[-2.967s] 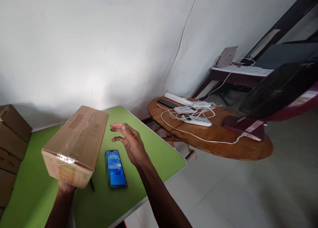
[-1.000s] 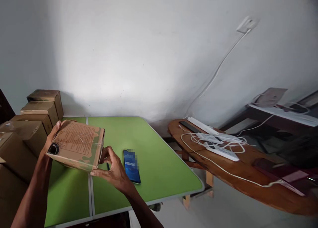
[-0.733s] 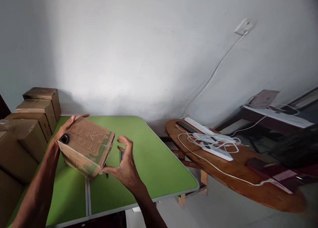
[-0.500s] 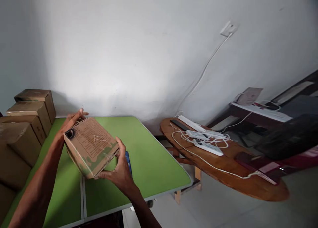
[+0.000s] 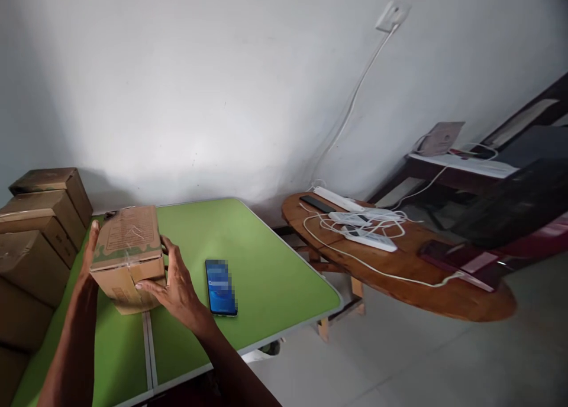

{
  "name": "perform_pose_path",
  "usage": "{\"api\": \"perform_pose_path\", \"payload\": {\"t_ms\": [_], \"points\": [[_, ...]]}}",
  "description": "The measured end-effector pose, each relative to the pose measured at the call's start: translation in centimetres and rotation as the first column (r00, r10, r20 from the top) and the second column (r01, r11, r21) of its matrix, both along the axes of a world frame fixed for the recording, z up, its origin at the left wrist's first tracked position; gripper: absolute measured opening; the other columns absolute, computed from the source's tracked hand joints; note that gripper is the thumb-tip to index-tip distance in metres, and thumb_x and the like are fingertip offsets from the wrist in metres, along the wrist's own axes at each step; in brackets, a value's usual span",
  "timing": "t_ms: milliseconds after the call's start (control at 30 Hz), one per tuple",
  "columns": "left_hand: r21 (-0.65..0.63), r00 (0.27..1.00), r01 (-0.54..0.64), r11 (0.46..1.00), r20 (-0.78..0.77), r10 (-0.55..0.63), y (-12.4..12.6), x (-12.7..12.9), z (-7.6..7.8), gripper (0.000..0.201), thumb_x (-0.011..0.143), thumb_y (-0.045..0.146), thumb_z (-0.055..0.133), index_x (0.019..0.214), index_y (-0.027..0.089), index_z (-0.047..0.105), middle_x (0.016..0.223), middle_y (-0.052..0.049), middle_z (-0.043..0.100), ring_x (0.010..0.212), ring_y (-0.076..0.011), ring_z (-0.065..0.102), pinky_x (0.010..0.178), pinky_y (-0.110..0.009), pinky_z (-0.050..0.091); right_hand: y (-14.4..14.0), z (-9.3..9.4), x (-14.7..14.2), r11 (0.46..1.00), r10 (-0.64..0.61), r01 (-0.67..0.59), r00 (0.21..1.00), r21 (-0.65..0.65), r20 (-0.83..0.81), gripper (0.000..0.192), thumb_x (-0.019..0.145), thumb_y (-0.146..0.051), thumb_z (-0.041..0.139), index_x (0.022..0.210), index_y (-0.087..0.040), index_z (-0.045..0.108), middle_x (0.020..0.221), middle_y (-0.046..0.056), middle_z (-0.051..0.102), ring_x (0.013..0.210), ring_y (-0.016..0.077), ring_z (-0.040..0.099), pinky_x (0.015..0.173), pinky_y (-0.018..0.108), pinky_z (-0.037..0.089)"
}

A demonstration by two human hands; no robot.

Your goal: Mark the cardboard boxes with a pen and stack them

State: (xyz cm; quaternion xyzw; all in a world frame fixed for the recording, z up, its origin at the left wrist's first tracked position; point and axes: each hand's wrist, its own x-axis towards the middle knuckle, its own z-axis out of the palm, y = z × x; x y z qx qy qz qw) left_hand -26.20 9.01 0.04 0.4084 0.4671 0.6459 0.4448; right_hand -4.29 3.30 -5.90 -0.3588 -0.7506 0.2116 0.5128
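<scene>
Between my two hands is a brown cardboard box (image 5: 128, 259) with green camouflage print, printed text and clear tape on it. My left hand (image 5: 91, 250) grips its left side, the fingers partly hidden behind the box. On the right side my right hand (image 5: 175, 280) holds it, thumb on the front face and fingers along the edge. The box is over the green folding table (image 5: 261, 277), near the table's centre seam; I cannot tell whether its bottom touches the top. A phone (image 5: 220, 287) with a lit blue screen lies to the right of my right hand.
Several cardboard boxes (image 5: 33, 259) stand in a row along the table's left side. To the right, a wooden oval table (image 5: 399, 300) bears white power strips (image 5: 370, 239) and tangled cables. A wall socket (image 5: 393, 16) has a cable hanging from it.
Both hands have moved the box left and turned it, so its taped front face now shows. The phone, mostly covered before by my right hand, is in full view.
</scene>
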Motion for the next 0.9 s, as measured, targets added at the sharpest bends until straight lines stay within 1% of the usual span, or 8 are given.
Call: {"api": "perform_pose_path", "payload": {"t_ms": [133,300,400,533,633,767,833,900], "points": [[0.081,0.998,-0.01,0.997,-0.054,0.015,-0.2,0.4,1.1,0.081,0.068,0.099,0.082,0.105,0.027,0.078,0.104,-0.009,0.082,0.12,-0.0421,0.076,0.095,-0.053,0.068,0.5,-1.5,0.0,0.997,0.028,-0.027,0.999,0.065,-0.018,0.117,0.099,-0.037,0.094,0.186,-0.036,0.017,0.175,0.018,0.056,0.163,0.0372,0.058,0.134,0.056,0.054],[0.257,0.992,-0.013,0.966,-0.12,0.045,-1.5,1.1,2.9,0.067,0.068,0.074,0.092,0.113,0.028,0.074,0.121,-0.005,0.076,0.125,-0.0336,0.069,0.109,-0.045,0.058,0.4,-2.1,1.0,0.998,-0.017,0.022,0.997,0.058,-0.076,0.104,0.098,-0.017,0.086,0.184,-0.033,0.029,0.176,0.014,0.057,0.164,0.0319,0.058,0.137,0.048,0.051],[0.302,0.982,0.047,0.952,-0.187,0.011,-2.9,1.7,3.6,0.07,0.065,0.062,0.098,0.12,0.028,0.074,0.122,-0.004,0.075,0.122,-0.032,0.068,0.105,-0.042,0.056,-0.4,-3.1,1.2,0.998,-0.06,0.063,0.988,0.015,-0.144,0.102,0.091,-0.007,0.079,0.181,-0.028,0.035,0.172,0.015,0.061,0.159,0.0308,0.062,0.134,0.046,0.054],[0.303,0.952,0.151,0.941,-0.301,-0.056,-5.0,2.3,3.1,0.065,0.079,0.057,0.091,0.133,0.027,0.069,0.124,-0.006,0.074,0.117,-0.0314,0.07,0.097,-0.043,0.058,-2.4,-5.4,0.9,0.998,-0.053,0.056,0.974,0.005,-0.221,0.097,0.086,-0.007,0.072,0.176,-0.028,0.041,0.167,0.015,0.065,0.156,0.0318,0.065,0.131,0.047,0.056],[0.325,0.932,0.161,0.932,-0.361,-0.035,-6.3,2.2,2.1,0.06,0.086,0.057,0.087,0.134,0.027,0.067,0.125,-0.006,0.073,0.118,-0.0308,0.069,0.097,-0.044,0.059,-3.9,-6.3,1.0,0.999,-0.029,0.022,0.962,-0.027,-0.271,0.095,0.085,-0.011,0.07,0.175,-0.027,0.043,0.167,0.016,0.065,0.155,0.0341,0.066,0.132,0.052,0.055],[0.353,0.917,0.12,0.928,-0.396,0.032,-7.5,1.6,1.3,0.056,0.09,0.059,0.084,0.133,0.028,0.066,0.124,-0.005,0.071,0.116,-0.0294,0.069,0.097,-0.044,0.059,-4.8,-4.2,3.1,0.981,0.082,-0.121,0.969,-0.153,-0.235,0.084,0.092,-0.02,0.071,0.173,-0.023,0.05,0.163,0.017,0.07,0.152,0.0348,0.069,0.128,0.055,0.058],[0.342,0.904,0.132,0.93,-0.427,0.029,-8.1,1.5,1.1,0.056,0.091,0.059,0.084,0.136,0.028,0.067,0.126,-0.006,0.072,0.117,-0.0299,0.07,0.098,-0.045,0.06,-4.8,-1.7,4.8,0.937,0.147,-0.217,0.955,-0.273,-0.256,0.061,0.105,-0.029,0.063,0.165,-0.025,0.062,0.158,0.015,0.075,0.148,0.034,0.072,0.12,0.055,0.064],[0.331,0.885,0.147,0.932,-0.464,0.025,-8.6,1.8,0.9,0.06,0.092,0.059,0.084,0.14,0.029,0.067,0.131,-0.008,0.071,0.122,-0.0315,0.07,0.102,-0.048,0.06,-4.5,1.4,5.9,0.912,0.085,-0.206,0.94,-0.353,-0.33,0.05,0.113,-0.043,0.057,0.16,-0.028,0.068,0.16,0.014,0.074,0.148,0.0343,0.072,0.115,0.055,0.067]]}}
